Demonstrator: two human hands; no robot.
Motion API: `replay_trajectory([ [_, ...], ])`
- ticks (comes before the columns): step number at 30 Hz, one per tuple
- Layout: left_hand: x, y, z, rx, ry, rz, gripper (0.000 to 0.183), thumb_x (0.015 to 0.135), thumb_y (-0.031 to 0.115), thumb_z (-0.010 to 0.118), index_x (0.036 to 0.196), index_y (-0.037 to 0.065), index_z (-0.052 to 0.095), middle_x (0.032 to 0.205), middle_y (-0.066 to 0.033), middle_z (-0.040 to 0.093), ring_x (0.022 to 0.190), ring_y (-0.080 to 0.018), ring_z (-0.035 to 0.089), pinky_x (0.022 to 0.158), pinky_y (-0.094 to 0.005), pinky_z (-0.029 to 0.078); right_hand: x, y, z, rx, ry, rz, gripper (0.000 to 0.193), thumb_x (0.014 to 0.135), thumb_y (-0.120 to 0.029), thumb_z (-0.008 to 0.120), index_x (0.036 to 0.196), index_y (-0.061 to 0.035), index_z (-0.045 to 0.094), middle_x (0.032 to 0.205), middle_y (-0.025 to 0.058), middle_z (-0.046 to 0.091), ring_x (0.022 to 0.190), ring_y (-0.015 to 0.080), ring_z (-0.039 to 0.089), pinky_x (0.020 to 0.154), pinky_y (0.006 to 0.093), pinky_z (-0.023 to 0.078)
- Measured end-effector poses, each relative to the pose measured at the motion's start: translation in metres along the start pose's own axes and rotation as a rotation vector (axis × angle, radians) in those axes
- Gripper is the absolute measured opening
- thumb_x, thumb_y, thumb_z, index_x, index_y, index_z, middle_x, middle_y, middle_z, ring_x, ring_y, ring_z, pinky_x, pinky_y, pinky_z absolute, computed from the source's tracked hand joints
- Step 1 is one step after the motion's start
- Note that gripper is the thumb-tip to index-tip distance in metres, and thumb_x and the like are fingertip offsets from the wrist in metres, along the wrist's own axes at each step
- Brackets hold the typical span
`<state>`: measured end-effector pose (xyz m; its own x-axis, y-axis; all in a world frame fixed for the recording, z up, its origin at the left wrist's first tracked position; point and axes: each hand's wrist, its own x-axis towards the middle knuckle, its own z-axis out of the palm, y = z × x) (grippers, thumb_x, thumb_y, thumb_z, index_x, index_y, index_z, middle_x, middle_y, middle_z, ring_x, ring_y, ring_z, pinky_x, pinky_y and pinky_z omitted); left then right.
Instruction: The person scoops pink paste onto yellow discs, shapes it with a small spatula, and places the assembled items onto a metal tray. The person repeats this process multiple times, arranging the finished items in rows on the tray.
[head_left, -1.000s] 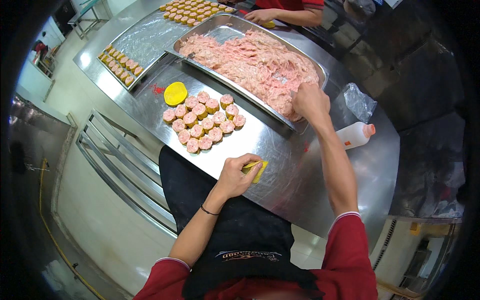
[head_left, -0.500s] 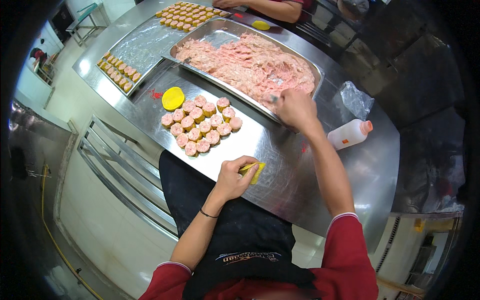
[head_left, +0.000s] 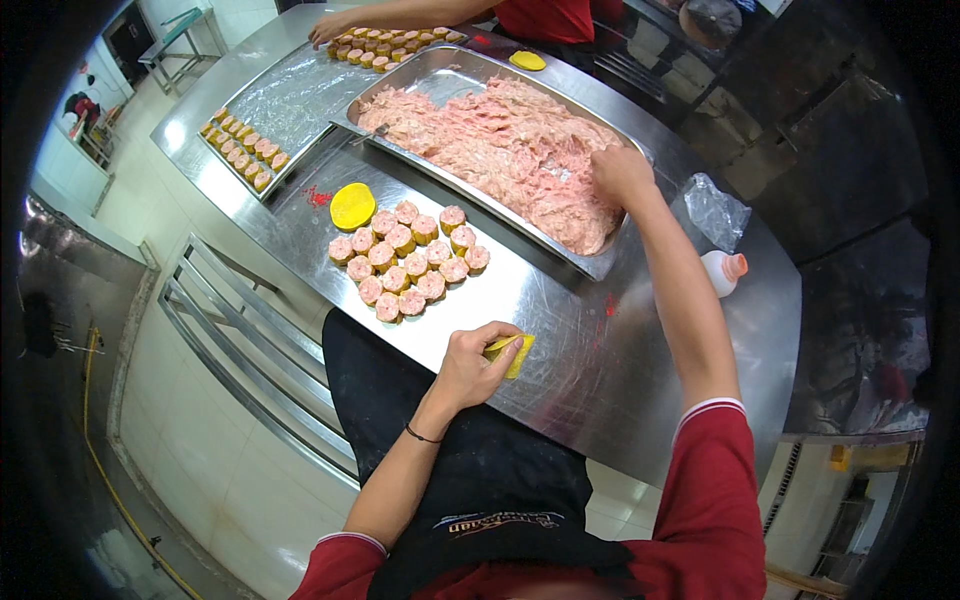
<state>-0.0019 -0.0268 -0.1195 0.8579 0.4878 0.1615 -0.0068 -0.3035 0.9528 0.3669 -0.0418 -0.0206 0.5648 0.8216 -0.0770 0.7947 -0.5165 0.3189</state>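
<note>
My left hand [head_left: 472,366] is closed round a yellow dumpling wrapper [head_left: 518,352], cupped at the table's near edge. My right hand [head_left: 622,176] is curled down at the right end of the pale pink minced meat [head_left: 520,150] in a steel tray [head_left: 476,205]. Its fingertips and whatever they hold are hidden. To the left of my left hand stand several open-topped dumplings [head_left: 416,264], yellow-sided with pink filling. A stack of round yellow wrappers [head_left: 352,206] lies beside them.
A flat tray [head_left: 285,95] beyond holds more dumplings [head_left: 245,150] in rows. Another person's hand [head_left: 328,28] reaches over its far side. A white bottle [head_left: 722,272] and a clear plastic bag [head_left: 716,212] are on the right. Yellow wrappers [head_left: 527,61] lie at the back.
My right hand has moved up and rightward through the meat; the small grey tool end seen by it earlier is out of sight. The other person's arm now stretches left over the far dumplings.
</note>
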Motion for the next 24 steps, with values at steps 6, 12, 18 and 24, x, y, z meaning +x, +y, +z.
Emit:
replay_trajectory([
  [6,0.001,0.0,0.0,-0.032,0.025,0.012,0.018,0.097,0.014,0.075,0.106,-0.001,0.076,0.091,-0.0173,0.079,0.078,-0.0278,0.078,0.073,-0.0344,0.059,0.008,0.002,0.003,0.107,-0.078,-0.092,0.029,0.085,-0.018,0.063,0.101,-0.001,0.08,0.107,0.024,0.078,0.104,0.0399,0.076,0.094,0.0483,0.06],
  [12,0.001,-0.002,0.0,-0.043,0.021,0.029,0.018,0.097,0.015,0.075,0.105,-0.001,0.076,0.091,-0.0171,0.079,0.079,-0.0279,0.079,0.073,-0.0349,0.06,0.004,0.025,0.006,0.326,-0.013,-0.107,0.03,0.084,-0.022,0.064,0.099,-0.0009,0.079,0.105,0.0258,0.077,0.1,0.0425,0.075,0.092,0.05,0.059],
  [18,0.001,-0.002,0.0,-0.016,0.01,0.011,0.017,0.097,0.015,0.075,0.105,-0.001,0.076,0.091,-0.0169,0.079,0.079,-0.0271,0.079,0.073,-0.0346,0.06,0.003,0.012,0.027,0.156,0.152,-0.029,0.027,0.084,-0.025,0.065,0.089,-0.003,0.08,0.1,0.0269,0.076,0.095,0.0434,0.075,0.086,0.0516,0.061],
  [24,0.001,0.002,-0.001,-0.022,0.008,-0.011,0.017,0.098,0.015,0.075,0.104,-0.001,0.077,0.09,-0.0141,0.08,0.079,-0.0192,0.077,0.072,-0.0311,0.059,0.012,0.011,0.026,0.233,0.064,-0.189,0.028,0.082,-0.027,0.067,0.086,-0.0018,0.079,0.094,0.0268,0.076,0.092,0.0431,0.075,0.084,0.0505,0.061],
])
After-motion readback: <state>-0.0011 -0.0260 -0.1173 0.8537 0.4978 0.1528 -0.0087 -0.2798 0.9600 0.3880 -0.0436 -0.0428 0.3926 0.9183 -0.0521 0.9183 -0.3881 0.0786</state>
